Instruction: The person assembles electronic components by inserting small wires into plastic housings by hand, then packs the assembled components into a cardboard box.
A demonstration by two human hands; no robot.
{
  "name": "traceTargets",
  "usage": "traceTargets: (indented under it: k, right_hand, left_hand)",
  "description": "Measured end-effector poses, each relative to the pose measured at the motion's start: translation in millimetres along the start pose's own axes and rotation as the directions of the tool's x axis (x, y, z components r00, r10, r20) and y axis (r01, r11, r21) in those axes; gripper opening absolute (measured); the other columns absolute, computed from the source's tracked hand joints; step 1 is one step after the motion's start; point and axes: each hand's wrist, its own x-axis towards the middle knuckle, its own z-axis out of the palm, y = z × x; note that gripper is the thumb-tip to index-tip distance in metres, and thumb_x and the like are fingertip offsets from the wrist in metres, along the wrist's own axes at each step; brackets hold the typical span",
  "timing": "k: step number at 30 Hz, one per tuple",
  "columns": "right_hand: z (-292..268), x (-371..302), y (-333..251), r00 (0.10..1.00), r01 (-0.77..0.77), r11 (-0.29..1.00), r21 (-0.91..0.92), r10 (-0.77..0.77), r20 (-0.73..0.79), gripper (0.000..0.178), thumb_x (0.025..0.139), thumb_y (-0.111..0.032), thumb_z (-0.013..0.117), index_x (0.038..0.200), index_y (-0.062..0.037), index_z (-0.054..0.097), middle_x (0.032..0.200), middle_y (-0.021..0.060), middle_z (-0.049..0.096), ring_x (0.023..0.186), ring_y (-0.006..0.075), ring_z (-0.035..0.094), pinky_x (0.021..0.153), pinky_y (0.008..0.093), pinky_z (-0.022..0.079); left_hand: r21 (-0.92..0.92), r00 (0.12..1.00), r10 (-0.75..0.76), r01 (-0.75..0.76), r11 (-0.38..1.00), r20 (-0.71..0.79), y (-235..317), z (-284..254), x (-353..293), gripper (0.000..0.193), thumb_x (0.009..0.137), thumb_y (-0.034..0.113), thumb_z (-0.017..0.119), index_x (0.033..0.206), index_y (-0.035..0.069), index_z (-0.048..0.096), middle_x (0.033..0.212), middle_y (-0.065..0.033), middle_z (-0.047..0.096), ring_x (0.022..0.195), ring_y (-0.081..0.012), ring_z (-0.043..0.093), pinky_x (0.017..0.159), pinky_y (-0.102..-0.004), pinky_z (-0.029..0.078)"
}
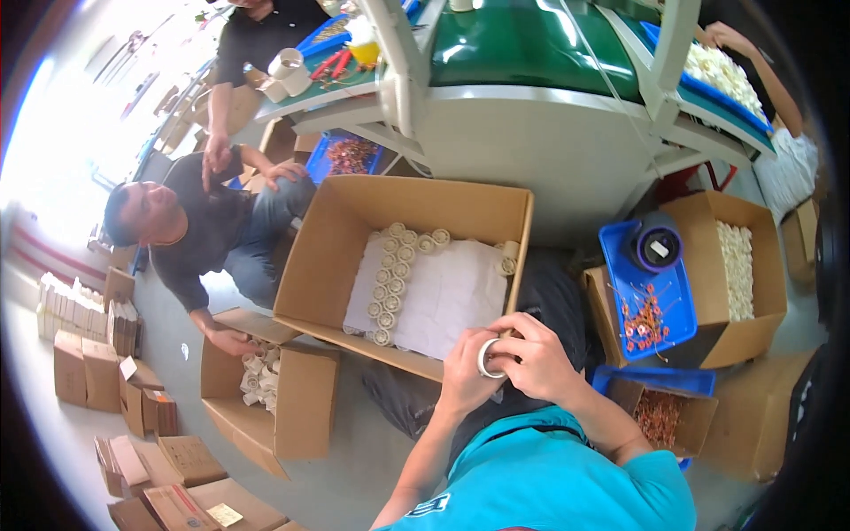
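Observation:
Both hands meet over the near right edge of a large open carton (305, 265). My left hand (467, 370) is closed round a white cylindrical plastic part (483, 356), its round open end showing. From the other side my right hand (537, 358) grips the same part, with thumb and fingers bent over it. Its inside is hidden by my fingers. Within the carton, rows of similar cream round parts (390, 288) stand on a white sheet (456, 301). A few more lie by the carton's right wall.
On the left a crouching person (199, 212) reaches into a smaller carton (305, 403) of white parts. To the right, a blue tray (677, 305) holds red-wired pieces and a dark roll (653, 243). Beside it stands a carton (770, 292) of white pieces. A green-topped conveyor (531, 53) runs behind.

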Motion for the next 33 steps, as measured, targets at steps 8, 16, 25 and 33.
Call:
traceTargets:
  k: [8, 16, 25, 33]
  right_hand:
    - [-5.2, -7.1, -7.7, 0.994, -0.098, 0.989, 0.112, 0.092, 0.059, 0.014, 0.071, -0.004, 0.075, 0.085, -0.0025, 0.075, 0.103, 0.0111, 0.063, 0.089, 0.0266, 0.064, 0.079, 0.0374, 0.053]
    - [-4.6, -1.8, -1.6, 1.0, -0.013, 0.999, 0.047, 0.013, -0.003, 0.009, 0.073, -0.005, 0.07, 0.082, -0.0038, 0.072, 0.101, 0.0119, 0.061, 0.092, 0.0301, 0.063, 0.078, 0.0394, 0.052]
    - [0.7, -4.0, -1.2, 0.997, -0.049, 0.999, 0.02, 0.05, -0.057, 0.021, 0.063, 0.006, 0.066, 0.081, -0.0031, 0.072, 0.1, 0.0109, 0.063, 0.088, 0.029, 0.063, 0.075, 0.038, 0.053]
    - [-5.4, -3.8, -5.4, 0.999, -0.017, 1.0, 0.005, 0.017, 0.034, 0.015, 0.069, 0.002, 0.066, 0.081, -0.0042, 0.072, 0.101, 0.0093, 0.063, 0.091, 0.0279, 0.064, 0.075, 0.0378, 0.054]
  left_hand:
    - [-0.054, 0.999, 0.013, -0.011, 0.998, 0.036, 5.9, -4.5, -1.1, 0.048, 0.066, 0.001, 0.081, 0.108, 0.004, 0.057, 0.098, -0.0156, 0.064, 0.081, -0.0324, 0.067, 0.066, -0.0372, 0.055]
    - [-0.015, 0.998, -0.008, 0.009, 1.0, 0.067, 6.7, -4.9, 7.7, 0.043, 0.067, 0.002, 0.079, 0.104, 0.004, 0.058, 0.094, -0.0148, 0.064, 0.079, -0.0349, 0.065, 0.065, -0.0393, 0.054]
    - [-0.021, 0.995, 0.044, -0.042, 0.999, 0.089, -2.7, -2.7, 8.1, 0.046, 0.061, 0.001, 0.082, 0.101, 0.003, 0.058, 0.091, -0.0139, 0.063, 0.074, -0.0304, 0.065, 0.062, -0.0367, 0.053]
    - [-0.006, 0.982, 0.16, -0.16, 0.987, 0.102, -6.2, -6.4, 7.9, 0.046, 0.06, 0.0, 0.081, 0.099, 0.002, 0.058, 0.09, -0.0137, 0.063, 0.075, -0.0288, 0.064, 0.062, -0.035, 0.052]
